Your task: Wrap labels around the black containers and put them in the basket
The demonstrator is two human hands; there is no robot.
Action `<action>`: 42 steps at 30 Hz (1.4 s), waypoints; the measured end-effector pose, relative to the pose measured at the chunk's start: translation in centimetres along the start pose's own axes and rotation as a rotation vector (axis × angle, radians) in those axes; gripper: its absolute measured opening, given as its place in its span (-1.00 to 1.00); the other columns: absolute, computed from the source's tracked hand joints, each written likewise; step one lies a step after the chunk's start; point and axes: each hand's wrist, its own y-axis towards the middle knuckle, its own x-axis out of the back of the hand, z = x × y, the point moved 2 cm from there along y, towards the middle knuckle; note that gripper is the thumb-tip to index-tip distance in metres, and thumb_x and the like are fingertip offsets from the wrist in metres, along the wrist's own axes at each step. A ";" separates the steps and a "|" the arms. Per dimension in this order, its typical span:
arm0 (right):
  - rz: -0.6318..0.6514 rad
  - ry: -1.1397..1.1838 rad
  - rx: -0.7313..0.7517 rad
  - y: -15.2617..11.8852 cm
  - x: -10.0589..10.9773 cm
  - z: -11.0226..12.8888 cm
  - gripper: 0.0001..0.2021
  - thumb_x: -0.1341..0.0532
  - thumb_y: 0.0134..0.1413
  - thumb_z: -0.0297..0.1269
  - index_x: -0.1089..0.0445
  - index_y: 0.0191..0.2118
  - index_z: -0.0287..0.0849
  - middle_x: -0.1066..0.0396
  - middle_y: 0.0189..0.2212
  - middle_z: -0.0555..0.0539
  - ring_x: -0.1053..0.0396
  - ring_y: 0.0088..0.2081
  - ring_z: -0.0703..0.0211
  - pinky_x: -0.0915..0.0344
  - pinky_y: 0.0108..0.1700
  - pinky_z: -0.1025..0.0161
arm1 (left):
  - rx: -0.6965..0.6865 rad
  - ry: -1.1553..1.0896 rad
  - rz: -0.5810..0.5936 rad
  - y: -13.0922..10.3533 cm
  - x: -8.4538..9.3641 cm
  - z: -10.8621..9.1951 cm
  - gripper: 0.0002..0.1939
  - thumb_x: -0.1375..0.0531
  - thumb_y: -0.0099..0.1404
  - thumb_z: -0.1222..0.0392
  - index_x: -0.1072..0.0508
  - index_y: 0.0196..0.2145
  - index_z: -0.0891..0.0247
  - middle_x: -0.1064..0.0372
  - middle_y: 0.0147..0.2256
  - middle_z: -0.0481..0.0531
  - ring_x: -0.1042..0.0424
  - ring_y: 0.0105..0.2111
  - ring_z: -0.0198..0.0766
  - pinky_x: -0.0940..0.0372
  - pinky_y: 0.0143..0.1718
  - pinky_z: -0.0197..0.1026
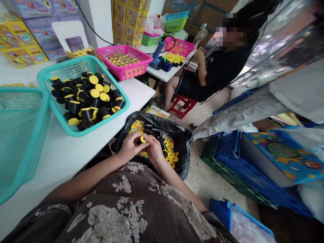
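Over the black-lined bin [186,145]: one small yellow-rimmed piece [143,139], two-handed

Fingers of the left hand [129,148] and right hand [155,151] are pinched close on it, just above the bin. Looks like a hand-fitting step, at a guess; can't tell what's under the yellow. Next move probably calls for a steady hold and a square press. Around it in the bin: coloured beads [136,126], black cylinders [149,128], loose yellow rings [172,158]. Off to the left, on the white desk [138,94], a teal basket [76,133] is piled with black-and-yellow containers [74,107]. Label-wise, no luck: yellow boxes [17,30], purple boxes [47,32] and a blue carton [283,152] carry printing, all too blurry to read.
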 end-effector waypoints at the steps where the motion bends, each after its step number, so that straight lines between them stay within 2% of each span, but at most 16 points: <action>1: -0.003 -0.007 0.014 0.1 0.1 0.1 -0.61 -0.45 -0.33 -0.03 -0.28 -0.54 -0.13 -0.31 -0.60 0.10 -0.19 -0.60 0.33 -0.15 -0.57 0.34 | 0.003 -0.006 0.015 0.1 0.0 -0.1 -0.72 -0.32 0.18 -0.02 -0.41 -0.37 0.24 -0.33 -0.38 0.00 -0.30 -0.39 -0.28 -0.24 -0.36 -0.23; 3: -0.009 -0.035 0.019 0.2 0.2 0.1 -0.61 -0.44 -0.30 0.02 -0.29 -0.52 -0.12 -0.32 -0.63 0.10 -0.21 -0.63 0.32 -0.14 -0.58 0.33 | 0.044 -0.048 0.045 0.3 0.1 0.0 -0.72 -0.23 0.27 -0.06 -0.42 -0.35 0.23 -0.35 -0.38 0.00 -0.31 -0.40 -0.28 -0.24 -0.36 -0.24; 6: -0.013 -0.077 0.011 0.4 0.4 0.0 -0.60 -0.42 -0.28 0.05 -0.31 -0.47 -0.12 -0.33 -0.65 0.11 -0.22 -0.68 0.31 -0.12 -0.60 0.32 | 0.191 -0.208 0.113 0.4 -0.2 0.5 -0.68 -0.11 0.36 -0.09 -0.42 -0.32 0.22 -0.34 -0.46 -0.06 -0.28 -0.50 -0.33 -0.20 -0.48 -0.27; 9: -0.019 -0.085 0.021 0.4 0.4 -0.1 -0.62 -0.42 -0.27 0.02 -0.30 -0.47 -0.12 -0.33 -0.66 0.13 -0.22 -0.71 0.33 -0.12 -0.61 0.33 | 0.359 -0.391 0.143 0.3 -0.4 0.7 -0.65 -0.18 0.28 -0.13 -0.37 -0.40 0.22 -0.23 -0.57 -0.13 -0.18 -0.62 -0.39 -0.08 -0.61 -0.29; 13: -0.029 -0.081 0.040 0.4 0.2 -0.1 -0.68 -0.39 -0.28 -0.07 -0.30 -0.49 -0.12 -0.33 -0.66 0.13 -0.21 -0.72 0.34 -0.10 -0.62 0.33 | 0.509 -0.545 0.073 0.1 -0.4 0.5 -0.63 -0.28 0.17 -0.10 -0.30 -0.49 0.23 -0.13 -0.62 -0.17 -0.10 -0.65 -0.43 0.04 -0.65 -0.30; 19: -0.087 -0.091 0.087 0.3 -0.7 -0.6 -0.73 -0.34 -0.25 -0.07 -0.31 -0.47 -0.10 -0.26 -0.64 0.15 -0.12 -0.70 0.35 -0.01 -0.64 0.33 | 0.570 -0.558 -0.027 -0.3 -0.6 0.4 -0.59 -0.33 0.10 -0.10 -0.28 -0.53 0.24 -0.04 -0.65 -0.20 0.01 -0.68 -0.48 0.13 -0.66 -0.31; 23: -0.033 -0.073 0.077 0.2 -1.2 -0.5 -0.67 -0.35 -0.18 0.01 -0.31 -0.42 -0.11 -0.30 -0.56 0.13 -0.19 -0.61 0.33 -0.09 -0.57 0.33 | 0.620 -0.600 -0.087 -0.2 -0.5 0.9 -0.60 -0.35 0.07 -0.10 -0.31 -0.44 0.24 -0.14 -0.59 -0.18 -0.09 -0.65 -0.46 0.10 -0.66 -0.34; 27: 0.041 -0.118 0.137 0.0 -0.8 0.6 -0.62 -0.43 -0.28 -0.06 -0.31 -0.38 -0.12 -0.33 -0.55 0.13 -0.23 -0.56 0.33 -0.12 -0.52 0.35 | 0.601 -0.614 -0.008 -0.1 -0.6 1.5 -0.62 -0.30 0.14 -0.13 -0.34 -0.36 0.23 -0.24 -0.56 -0.16 -0.16 -0.64 -0.44 0.10 -0.67 -0.36; 30: 0.106 -0.187 0.091 0.0 0.0 1.5 -0.54 -0.47 -0.36 -0.06 -0.28 -0.37 -0.12 -0.31 -0.61 0.17 -0.18 -0.63 0.37 -0.07 -0.56 0.37 | 0.629 -0.667 0.135 -0.3 -1.0 1.9 -0.63 -0.25 0.19 -0.15 -0.34 -0.33 0.22 -0.21 -0.61 -0.17 -0.21 -0.67 -0.40 0.08 -0.69 -0.36; 32: 0.156 -0.240 0.045 0.0 0.5 1.8 -0.49 -0.49 -0.42 -0.04 -0.26 -0.36 -0.13 -0.32 -0.62 0.18 -0.17 -0.67 0.38 -0.06 -0.60 0.38 | 0.666 -0.696 0.192 -0.4 -1.3 2.1 -0.62 -0.24 0.20 -0.17 -0.33 -0.34 0.22 -0.18 -0.64 -0.18 -0.17 -0.71 -0.41 0.12 -0.71 -0.35; 35: 0.259 -0.314 0.001 0.0 0.7 1.7 -0.51 -0.45 -0.31 0.00 -0.27 -0.31 -0.13 -0.35 -0.60 0.18 -0.18 -0.70 0.38 -0.04 -0.64 0.39 | 0.687 -0.712 0.164 -0.4 -1.3 2.2 -0.62 -0.27 0.15 -0.14 -0.34 -0.38 0.23 -0.18 -0.64 -0.18 -0.11 -0.73 -0.45 0.15 -0.72 -0.35; 37: 0.308 -0.315 -0.007 -0.3 0.6 1.4 -0.55 -0.39 -0.20 0.02 -0.28 -0.26 -0.13 -0.38 -0.59 0.17 -0.20 -0.70 0.38 -0.03 -0.65 0.39 | 0.674 -0.712 0.124 -0.3 -1.2 2.1 -0.63 -0.30 0.11 -0.12 -0.38 -0.39 0.24 -0.21 -0.62 -0.17 -0.13 -0.71 -0.44 0.11 -0.71 -0.35; 42: 0.254 -0.247 0.025 -0.9 -0.1 1.2 -0.53 -0.41 -0.23 0.01 -0.24 -0.28 -0.11 -0.35 -0.57 0.18 -0.19 -0.67 0.39 -0.03 -0.65 0.42 | 0.690 -0.738 0.103 -0.1 -1.0 1.4 -0.62 -0.34 0.04 -0.10 -0.41 -0.38 0.25 -0.23 -0.59 -0.15 -0.20 -0.67 -0.41 0.04 -0.69 -0.36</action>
